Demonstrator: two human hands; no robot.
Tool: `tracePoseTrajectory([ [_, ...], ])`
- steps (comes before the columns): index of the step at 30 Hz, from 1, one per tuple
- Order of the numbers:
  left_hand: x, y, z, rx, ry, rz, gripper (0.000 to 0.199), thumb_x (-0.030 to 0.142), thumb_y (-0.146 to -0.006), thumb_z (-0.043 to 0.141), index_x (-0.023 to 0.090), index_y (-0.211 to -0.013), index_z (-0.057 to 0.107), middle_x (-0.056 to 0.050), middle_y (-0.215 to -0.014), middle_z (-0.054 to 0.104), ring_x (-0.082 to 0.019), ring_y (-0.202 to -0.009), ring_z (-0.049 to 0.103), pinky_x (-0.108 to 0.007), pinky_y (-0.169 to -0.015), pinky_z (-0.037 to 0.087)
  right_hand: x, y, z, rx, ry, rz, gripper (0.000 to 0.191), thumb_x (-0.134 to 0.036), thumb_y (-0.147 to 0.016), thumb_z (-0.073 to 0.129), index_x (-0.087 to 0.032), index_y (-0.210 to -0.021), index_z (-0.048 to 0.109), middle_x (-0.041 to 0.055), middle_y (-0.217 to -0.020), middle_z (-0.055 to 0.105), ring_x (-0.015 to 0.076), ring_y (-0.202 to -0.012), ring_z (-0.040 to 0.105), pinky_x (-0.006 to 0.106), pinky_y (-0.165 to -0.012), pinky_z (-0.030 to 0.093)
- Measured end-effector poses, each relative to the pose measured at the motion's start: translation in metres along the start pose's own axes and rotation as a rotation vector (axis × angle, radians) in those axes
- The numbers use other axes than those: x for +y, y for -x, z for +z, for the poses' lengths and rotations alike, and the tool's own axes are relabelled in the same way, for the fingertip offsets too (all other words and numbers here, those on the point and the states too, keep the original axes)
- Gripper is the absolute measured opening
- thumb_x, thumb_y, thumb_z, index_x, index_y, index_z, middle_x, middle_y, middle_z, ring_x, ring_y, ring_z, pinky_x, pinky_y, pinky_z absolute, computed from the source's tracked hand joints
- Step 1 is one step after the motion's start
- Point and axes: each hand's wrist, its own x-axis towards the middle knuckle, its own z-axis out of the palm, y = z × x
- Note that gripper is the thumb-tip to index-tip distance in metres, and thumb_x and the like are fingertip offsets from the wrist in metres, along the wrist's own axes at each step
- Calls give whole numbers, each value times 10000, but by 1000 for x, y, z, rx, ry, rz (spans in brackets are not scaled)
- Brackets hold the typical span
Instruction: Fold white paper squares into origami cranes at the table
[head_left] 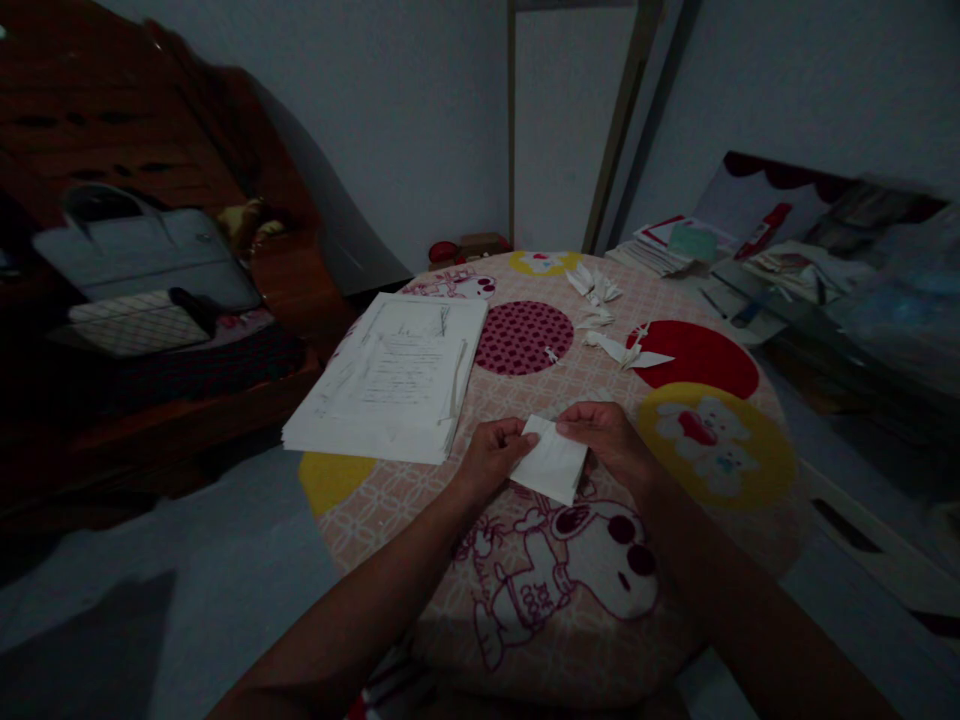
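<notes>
From the head camera, both hands meet over a small folded white paper sheet (553,462) held just above the round table with a pink cartoon-print cloth (525,600). The left hand (491,455) is curled, fingers pinching the sheet's left edge. The right hand (607,435) is likewise closed on the upper right edge (its fingertips are hidden behind the paper). A thick stack of printed white papers (394,380) lies just left of the hands. Several small folded white paper figures (615,335) rest further back on the cloth.
</notes>
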Motion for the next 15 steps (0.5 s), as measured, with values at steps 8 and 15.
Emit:
tracePoseTrajectory([
  [8, 9, 7, -1, 114, -110, 148, 385, 517, -770, 706, 149, -734, 599, 28, -571, 551, -78, -476, 445, -194, -449, 305, -6, 13, -9, -164, 19, -10, 293, -412, -664, 774, -138, -730, 693, 39, -600, 697, 129, -462, 620, 230, -440, 504],
  [15, 11, 5, 4, 77, 47, 64, 384, 480, -697, 774, 154, -708, 572, 32, -583, 555, -82, -489, 470, -194, -470, 341, -9, 19, -10, -108, 95, 35, 332, -462, -632, 776, -160, -580, 650, 47, -531, 684, 141, -419, 617, 241, -422, 510],
])
